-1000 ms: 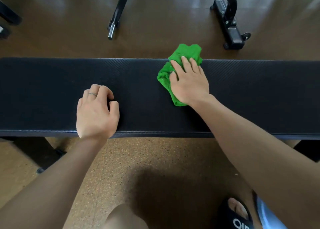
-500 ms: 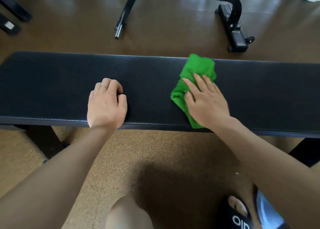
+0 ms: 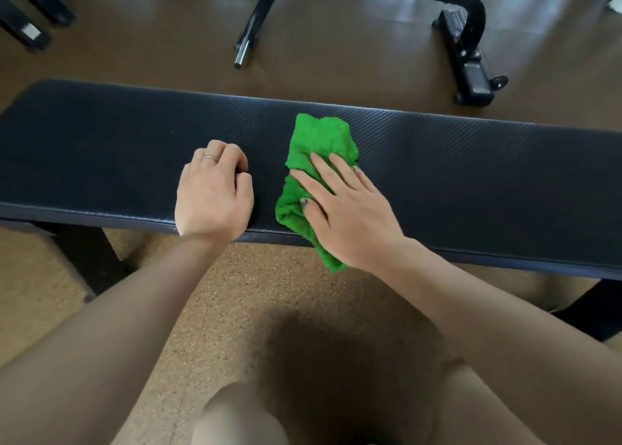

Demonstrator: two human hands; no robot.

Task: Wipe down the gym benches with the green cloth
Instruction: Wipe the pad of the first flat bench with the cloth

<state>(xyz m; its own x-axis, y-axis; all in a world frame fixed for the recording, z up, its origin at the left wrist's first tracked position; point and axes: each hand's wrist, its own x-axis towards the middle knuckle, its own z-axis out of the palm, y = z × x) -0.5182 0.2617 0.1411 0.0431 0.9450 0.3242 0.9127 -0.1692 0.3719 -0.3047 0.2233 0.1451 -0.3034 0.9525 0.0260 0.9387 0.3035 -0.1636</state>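
Green cloth [image 3: 316,148] lies crumpled on the black padded bench [image 3: 471,175], its near corner hanging over the front edge. Nearest the camera, a bare knee [image 3: 235,414] shows above the speckled cork floor [image 3: 255,293]. The right hand [image 3: 350,209] presses flat on the cloth, fingers straight and spread. Just beside it, the left hand [image 3: 213,195] rests on the bench with fingers curled under, holding nothing, a ring [image 3: 211,157] on one finger. Beyond the bench stands a black metal frame [image 3: 468,40] on the dark floor.

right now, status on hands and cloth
Right hand flat, pressing green cloth on bench. Left hand curled, resting on bench, holding nothing. Nothing in the way.
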